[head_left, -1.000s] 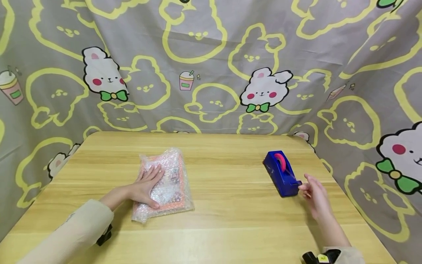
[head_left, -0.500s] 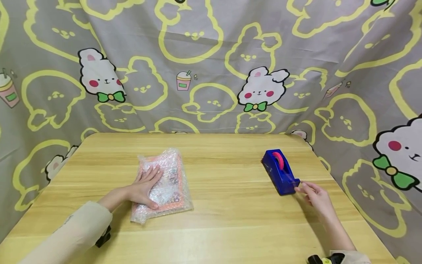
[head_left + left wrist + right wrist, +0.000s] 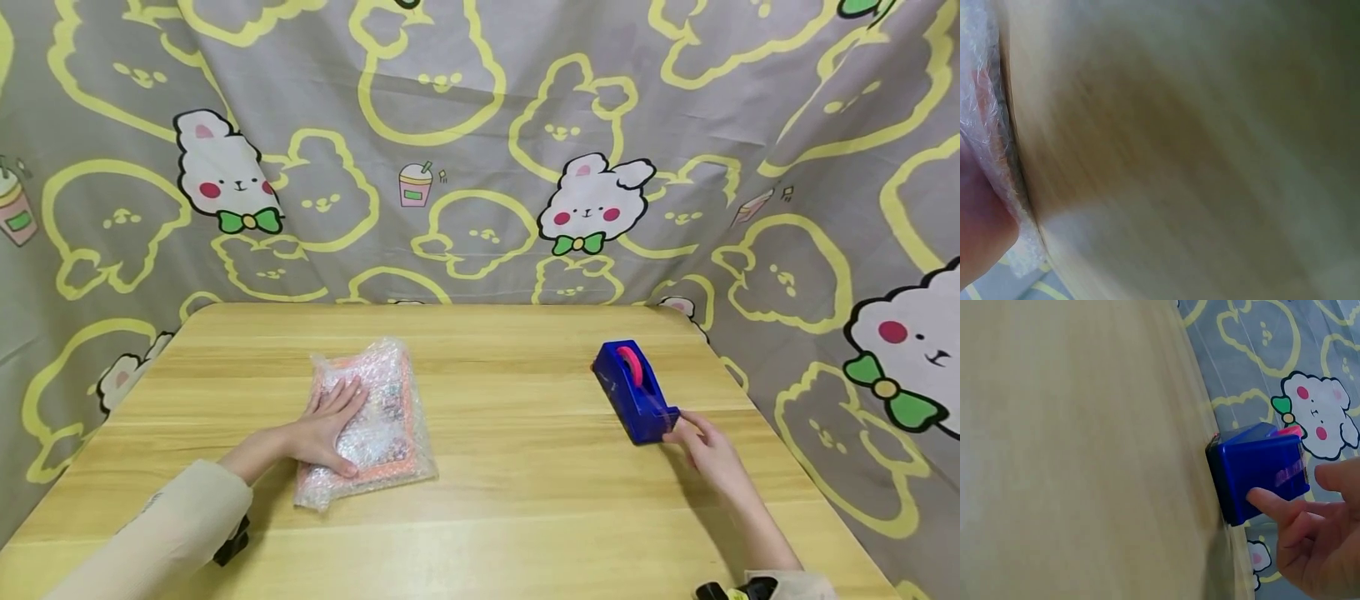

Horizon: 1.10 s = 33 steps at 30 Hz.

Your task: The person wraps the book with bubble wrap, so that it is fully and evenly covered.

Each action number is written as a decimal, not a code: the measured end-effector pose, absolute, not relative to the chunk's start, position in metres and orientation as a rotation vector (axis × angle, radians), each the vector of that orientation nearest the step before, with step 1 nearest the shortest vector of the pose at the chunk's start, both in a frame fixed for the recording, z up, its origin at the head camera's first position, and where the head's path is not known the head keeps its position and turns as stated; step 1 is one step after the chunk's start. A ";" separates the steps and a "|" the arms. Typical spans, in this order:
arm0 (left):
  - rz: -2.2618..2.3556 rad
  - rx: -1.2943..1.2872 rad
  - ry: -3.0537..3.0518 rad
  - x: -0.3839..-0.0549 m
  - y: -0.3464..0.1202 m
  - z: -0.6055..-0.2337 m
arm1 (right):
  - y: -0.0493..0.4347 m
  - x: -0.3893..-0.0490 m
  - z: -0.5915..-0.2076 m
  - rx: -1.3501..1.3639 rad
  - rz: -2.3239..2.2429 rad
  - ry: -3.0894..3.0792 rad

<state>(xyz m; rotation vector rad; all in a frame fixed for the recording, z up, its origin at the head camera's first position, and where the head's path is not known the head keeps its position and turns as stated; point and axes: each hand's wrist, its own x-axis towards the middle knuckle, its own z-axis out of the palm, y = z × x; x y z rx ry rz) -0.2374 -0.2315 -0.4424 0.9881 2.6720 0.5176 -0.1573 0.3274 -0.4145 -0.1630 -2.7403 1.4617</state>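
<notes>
A flat orange-bordered item with a colourful picture, in bubble wrap (image 3: 386, 417), lies on the left of the table. My left hand (image 3: 330, 429) rests on it, fingers spread. In the left wrist view part of that hand (image 3: 982, 231) shows beside the bubble wrap's edge (image 3: 988, 106). To the right stands a blue tape dispenser (image 3: 633, 396) with a pink core (image 3: 632, 365). My right hand (image 3: 708, 454) is at its front end. In the right wrist view, one digit touches the dispenser's front face (image 3: 1241, 469), near a short clear tape end (image 3: 1289, 474); another digit stands apart.
The light wood table (image 3: 495, 517) carries both things. A grey curtain (image 3: 480, 100) with rabbit prints hangs behind it and along both sides. The dispenser stands toward the table's right side.
My right hand has moved slightly left, from beside the dispenser's front end to touching it. The left hand stays spread on the bubble-wrapped item. The head view has shifted slightly.
</notes>
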 end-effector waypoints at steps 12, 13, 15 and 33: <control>0.513 0.989 2.681 -0.237 -0.233 -0.442 | 0.328 -0.164 -0.424 -0.090 1.595 -2.462; 0.513 0.991 2.680 -0.237 -0.233 -0.442 | 0.328 -0.165 -0.425 -0.127 1.620 -2.443; 0.510 0.995 2.679 -0.237 -0.232 -0.442 | 0.326 -0.166 -0.426 -0.182 1.653 -2.409; 0.508 0.994 2.669 -0.238 -0.232 -0.443 | 0.320 -0.172 -0.433 -0.394 1.680 -2.315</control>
